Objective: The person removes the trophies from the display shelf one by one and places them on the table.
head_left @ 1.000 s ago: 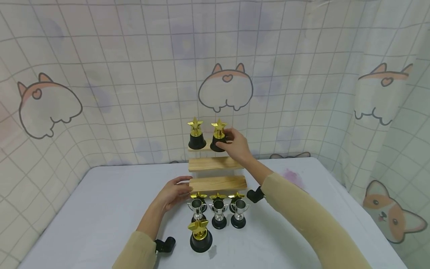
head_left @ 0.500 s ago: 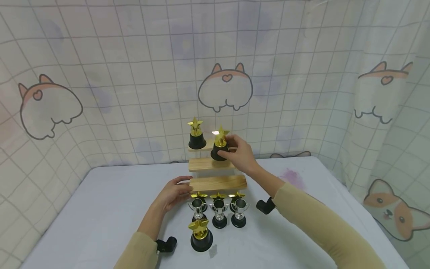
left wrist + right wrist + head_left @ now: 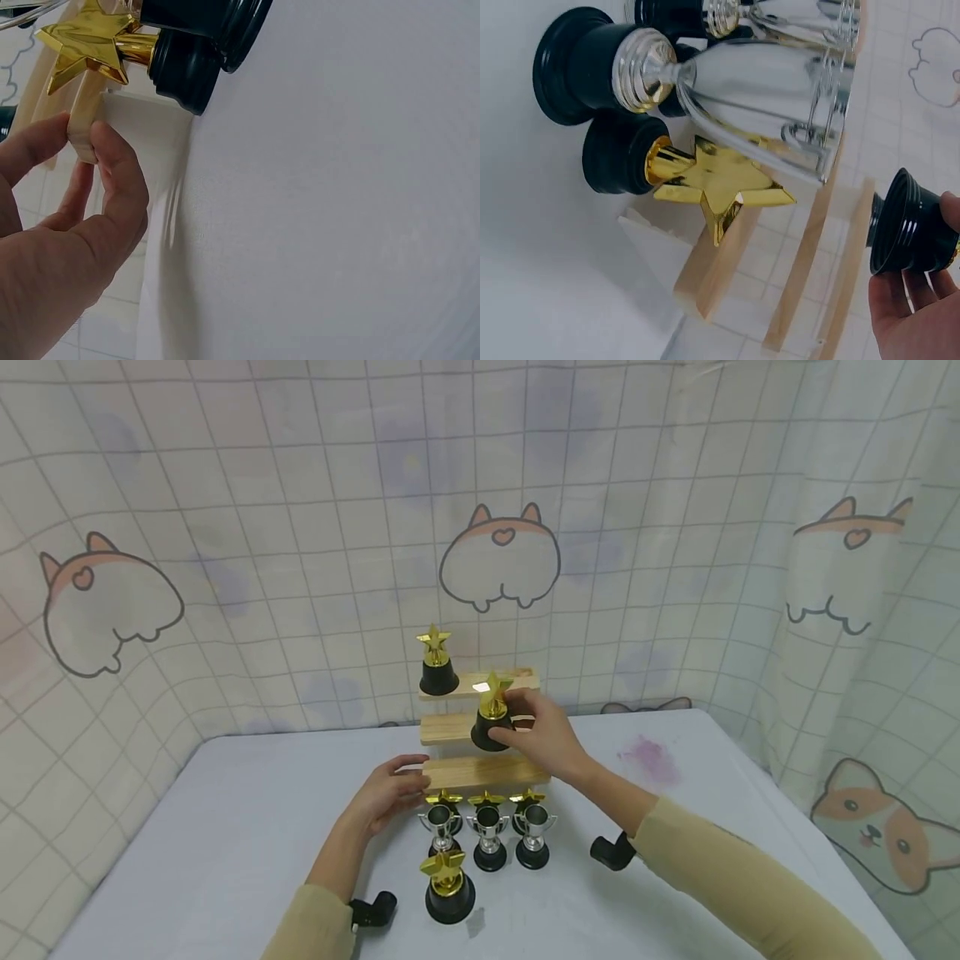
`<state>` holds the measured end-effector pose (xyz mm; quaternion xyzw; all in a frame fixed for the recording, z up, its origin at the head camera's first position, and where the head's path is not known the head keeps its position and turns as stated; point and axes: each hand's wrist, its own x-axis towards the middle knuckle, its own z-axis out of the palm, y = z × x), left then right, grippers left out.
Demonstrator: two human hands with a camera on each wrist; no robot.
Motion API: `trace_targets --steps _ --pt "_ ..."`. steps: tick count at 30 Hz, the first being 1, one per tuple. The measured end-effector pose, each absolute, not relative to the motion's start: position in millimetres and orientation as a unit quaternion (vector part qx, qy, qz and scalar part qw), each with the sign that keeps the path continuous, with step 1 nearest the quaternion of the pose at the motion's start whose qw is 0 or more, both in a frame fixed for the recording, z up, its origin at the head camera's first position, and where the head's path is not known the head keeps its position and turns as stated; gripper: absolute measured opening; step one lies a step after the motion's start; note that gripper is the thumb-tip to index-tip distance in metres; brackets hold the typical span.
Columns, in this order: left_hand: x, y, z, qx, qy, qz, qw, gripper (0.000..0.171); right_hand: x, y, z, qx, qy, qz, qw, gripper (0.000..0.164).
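Observation:
My right hand (image 3: 546, 735) grips a gold star trophy (image 3: 492, 710) by its black base, in front of the middle step of a wooden stepped shelf (image 3: 487, 772). In the right wrist view the underside of that black base (image 3: 911, 221) shows beside the fingers, apart from the shelf boards (image 3: 799, 277). My left hand (image 3: 392, 789) pinches the left end of the lowest board (image 3: 85, 124) between thumb and fingers. Another gold star trophy (image 3: 436, 662) stands upright on the left of the top step.
In front of the shelf stand three silver cup trophies (image 3: 488, 837), with three gold star trophies (image 3: 528, 798) partly hidden behind them. One more star trophy (image 3: 448, 888) stands nearest me. A white cloth covers the table (image 3: 247, 827); a checked curtain (image 3: 315, 560) hangs behind.
The right hand has lifted the star trophy off the right part of the top step and brought it down toward me. The left hand has stayed at the lowest board.

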<state>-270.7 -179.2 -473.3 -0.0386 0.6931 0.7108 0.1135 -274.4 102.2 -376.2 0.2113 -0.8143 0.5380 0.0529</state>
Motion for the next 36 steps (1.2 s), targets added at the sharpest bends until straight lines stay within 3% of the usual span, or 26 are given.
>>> trace_targets --steps 36 --pt "-268.3 -177.5 -476.1 -0.039 0.701 0.703 0.110 0.057 -199.1 125.1 -379.1 0.221 -0.803 0.552 0.034 0.048"
